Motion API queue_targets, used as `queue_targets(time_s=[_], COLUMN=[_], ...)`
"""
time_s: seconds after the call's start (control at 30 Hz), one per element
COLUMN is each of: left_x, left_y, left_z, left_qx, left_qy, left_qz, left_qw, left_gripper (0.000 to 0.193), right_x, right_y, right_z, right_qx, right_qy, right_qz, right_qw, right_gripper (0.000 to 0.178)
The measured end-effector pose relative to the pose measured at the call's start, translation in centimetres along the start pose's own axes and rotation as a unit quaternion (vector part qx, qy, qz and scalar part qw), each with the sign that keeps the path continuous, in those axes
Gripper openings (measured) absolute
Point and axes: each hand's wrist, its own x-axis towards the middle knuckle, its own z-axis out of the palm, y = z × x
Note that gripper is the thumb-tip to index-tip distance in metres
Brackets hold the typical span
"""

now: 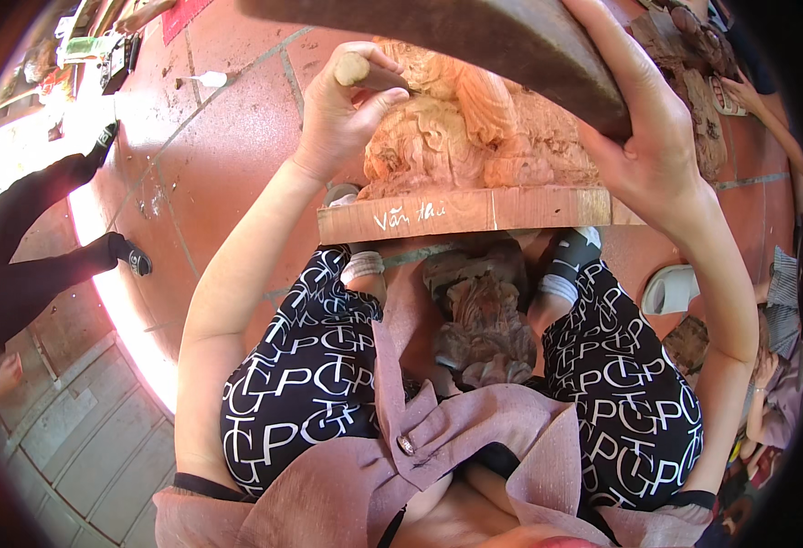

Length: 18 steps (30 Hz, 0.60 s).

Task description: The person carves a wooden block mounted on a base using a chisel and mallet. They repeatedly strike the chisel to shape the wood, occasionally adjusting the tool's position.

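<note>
My left hand (pixel 351 119) is closed round a chisel (pixel 353 69), its pale round handle end facing up and its tip hidden against the wood. Below it stands a reddish-brown wood carving (pixel 438 142) with swirling folds, on a thick slab base (pixel 475 212) with white handwriting. My right hand (pixel 653 128) grips one end of a long, broad, dark wooden mallet (pixel 475 46). The mallet passes over the carving close to the camera, covering its upper part; its far end leaves the picture at the top.
A darker carved wood piece (pixel 484 320) lies between my legs. Tiles (pixel 210 173) cover the floor. A person's dark-trousered legs (pixel 45 247) reach in at left, near a white spoon-like thing (pixel 211 79). At right are a slipper (pixel 671 290), another carving (pixel 694 55) and other people's arms.
</note>
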Motion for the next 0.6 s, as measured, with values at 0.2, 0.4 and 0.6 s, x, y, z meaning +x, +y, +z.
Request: queue_targets(time_s=[0.2, 0.4, 0.6], left_x=[0.0, 0.8, 0.4], left_y=[-1.0, -1.5, 0.1], left_z=[-0.7, -1.9, -3.1], left_qx=[0.025, 0.019, 0.004], left_qy=[-0.009, -0.035, -0.049], left_qz=[-0.022, -0.047, -0.068], left_qw=[0.999, 0.998, 0.996], left_gripper=[0.023, 0.022, 0.033], right_x=[1.7, 2.4, 1.2], right_y=[-0.5, -0.9, -1.5], right_z=[0.4, -0.2, -1.6], right_qx=[-0.13, -0.153, 0.04], right_qy=[-0.141, -0.17, -0.19], right_qz=[0.031, 0.053, 0.19], right_qw=[0.981, 0.972, 0.962], right_gripper=[0.09, 0.09, 0.085])
